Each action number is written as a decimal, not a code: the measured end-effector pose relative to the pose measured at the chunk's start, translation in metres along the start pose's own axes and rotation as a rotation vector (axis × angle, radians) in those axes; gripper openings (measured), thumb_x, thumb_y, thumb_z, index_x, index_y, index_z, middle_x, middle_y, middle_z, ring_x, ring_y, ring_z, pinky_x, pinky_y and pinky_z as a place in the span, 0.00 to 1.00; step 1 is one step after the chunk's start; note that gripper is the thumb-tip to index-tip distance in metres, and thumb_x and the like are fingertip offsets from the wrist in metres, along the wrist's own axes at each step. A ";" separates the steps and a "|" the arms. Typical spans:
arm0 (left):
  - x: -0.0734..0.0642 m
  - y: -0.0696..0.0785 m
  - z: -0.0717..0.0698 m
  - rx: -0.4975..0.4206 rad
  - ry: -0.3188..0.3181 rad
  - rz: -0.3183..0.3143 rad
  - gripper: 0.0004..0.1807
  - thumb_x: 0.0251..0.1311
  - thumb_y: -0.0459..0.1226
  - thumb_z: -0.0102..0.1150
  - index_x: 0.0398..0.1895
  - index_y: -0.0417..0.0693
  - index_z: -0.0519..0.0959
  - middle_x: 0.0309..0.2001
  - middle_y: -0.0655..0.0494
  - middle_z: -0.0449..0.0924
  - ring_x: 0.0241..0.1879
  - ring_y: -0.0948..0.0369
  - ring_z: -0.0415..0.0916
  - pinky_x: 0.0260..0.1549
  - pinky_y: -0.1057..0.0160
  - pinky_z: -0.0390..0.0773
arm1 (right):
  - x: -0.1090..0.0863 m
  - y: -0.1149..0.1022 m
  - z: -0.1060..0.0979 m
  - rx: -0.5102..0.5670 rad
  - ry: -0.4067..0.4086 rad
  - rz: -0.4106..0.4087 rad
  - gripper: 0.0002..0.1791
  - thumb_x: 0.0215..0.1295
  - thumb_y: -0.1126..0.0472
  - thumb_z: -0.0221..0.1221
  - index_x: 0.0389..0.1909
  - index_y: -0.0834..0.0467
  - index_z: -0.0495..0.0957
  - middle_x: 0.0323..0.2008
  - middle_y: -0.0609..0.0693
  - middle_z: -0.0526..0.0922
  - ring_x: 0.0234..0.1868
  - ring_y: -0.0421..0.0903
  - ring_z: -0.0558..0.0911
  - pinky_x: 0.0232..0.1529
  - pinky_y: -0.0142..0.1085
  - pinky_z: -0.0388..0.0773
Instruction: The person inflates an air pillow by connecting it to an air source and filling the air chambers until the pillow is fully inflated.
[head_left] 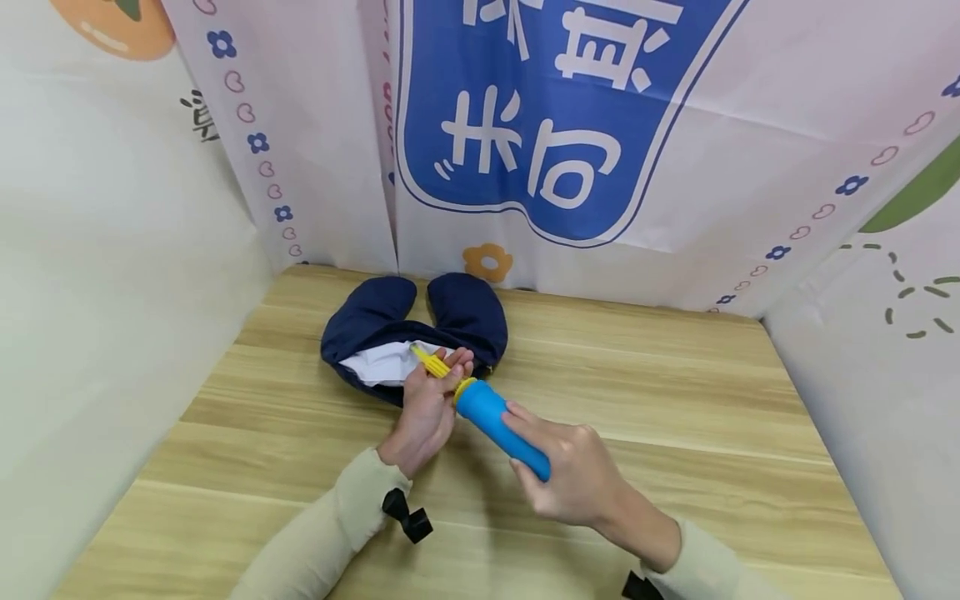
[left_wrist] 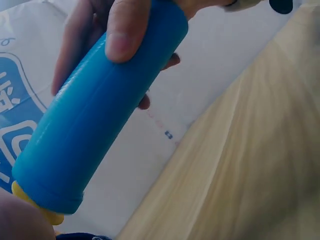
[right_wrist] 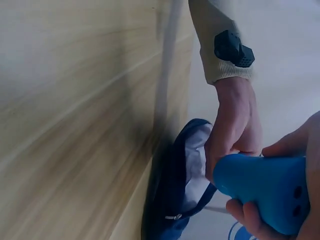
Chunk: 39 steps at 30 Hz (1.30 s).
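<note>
A blue hand pump (head_left: 491, 417) with a yellow nozzle (head_left: 435, 363) slants between my two hands. My right hand (head_left: 573, 467) grips the blue barrel, its thumb and fingers wrapped round it in the left wrist view. My left hand (head_left: 431, 404) holds the pump at its yellow end, palm partly upturned. The nozzle tip points at the white inner lining (head_left: 378, 363) of a navy U-shaped neck pillow (head_left: 468, 312), whose cover gapes open along the curved back. A zipper pull (right_wrist: 173, 217) hangs at the opening's edge in the right wrist view. My left fingers overlap the opening.
The pillow lies on a wood-grain table (head_left: 675, 400), near its back edge. Behind stands a printed cloth backdrop (head_left: 750, 150) with a blue sign shape, and pale walls (head_left: 112, 250) close in both sides. Black wrist cameras (head_left: 407, 517) sit on my sleeves.
</note>
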<state>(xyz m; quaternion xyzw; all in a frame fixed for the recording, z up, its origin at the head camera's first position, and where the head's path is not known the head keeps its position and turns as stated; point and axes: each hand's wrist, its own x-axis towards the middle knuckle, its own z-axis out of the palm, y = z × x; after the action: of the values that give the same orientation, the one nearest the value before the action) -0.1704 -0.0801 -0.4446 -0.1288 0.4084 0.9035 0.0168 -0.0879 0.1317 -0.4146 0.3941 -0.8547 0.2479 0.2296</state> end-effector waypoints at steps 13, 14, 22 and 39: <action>0.010 0.003 0.015 -0.019 -0.026 0.016 0.23 0.72 0.17 0.47 0.65 0.36 0.59 0.62 0.39 0.75 0.46 0.65 0.85 0.52 0.69 0.84 | -0.054 -0.003 -0.098 -0.001 -0.135 0.067 0.28 0.71 0.54 0.68 0.70 0.56 0.79 0.63 0.53 0.86 0.51 0.50 0.92 0.51 0.28 0.86; 0.010 0.003 0.015 -0.024 -0.014 0.009 0.22 0.72 0.17 0.47 0.63 0.37 0.60 0.60 0.41 0.77 0.45 0.65 0.85 0.51 0.69 0.84 | -0.056 -0.005 -0.104 0.004 -0.144 0.081 0.30 0.70 0.54 0.69 0.71 0.55 0.78 0.64 0.52 0.86 0.52 0.49 0.91 0.53 0.26 0.84; 0.001 -0.005 0.012 -0.079 0.029 -0.063 0.16 0.74 0.19 0.48 0.50 0.45 0.59 0.42 0.56 0.81 0.40 0.64 0.81 0.46 0.71 0.83 | -0.038 -0.011 -0.083 -0.015 -0.080 0.080 0.33 0.48 0.65 0.76 0.61 0.58 0.85 0.56 0.53 0.90 0.43 0.46 0.93 0.39 0.33 0.89; 0.006 -0.017 -0.012 0.017 0.063 -0.041 0.19 0.69 0.14 0.51 0.52 0.40 0.62 0.42 0.53 0.82 0.42 0.65 0.85 0.47 0.70 0.85 | -0.036 0.000 -0.018 0.006 -0.155 0.085 0.35 0.55 0.62 0.76 0.66 0.60 0.81 0.64 0.57 0.85 0.53 0.50 0.91 0.44 0.43 0.91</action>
<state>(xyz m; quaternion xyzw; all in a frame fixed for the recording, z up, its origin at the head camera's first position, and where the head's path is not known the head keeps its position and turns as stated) -0.1714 -0.0778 -0.4659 -0.1653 0.4139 0.8949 0.0233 -0.0629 0.1628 -0.4217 0.3760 -0.8852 0.2288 0.1508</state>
